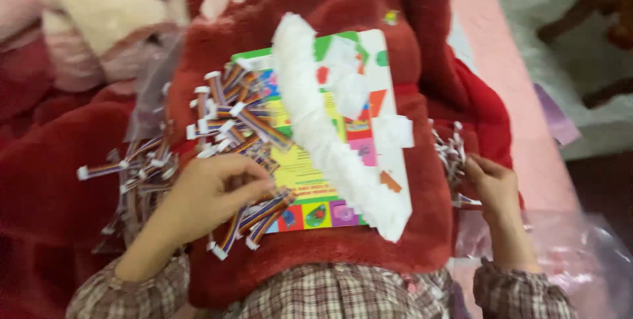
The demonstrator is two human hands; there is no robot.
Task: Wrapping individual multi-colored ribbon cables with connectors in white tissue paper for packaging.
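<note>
Our left hand pinches striped cable bits on the colourful board; right hand curls on white connectors.

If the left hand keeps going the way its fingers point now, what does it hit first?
Probably the multicoloured ribbon cables already under the fingertips of the left hand, then the colourful board they lie on. Motion blur makes depth uncertain.

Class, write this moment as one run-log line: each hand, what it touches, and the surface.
left hand: on striped cable bundles | right hand: at white-tipped pieces | colourful board | red blanket
</note>
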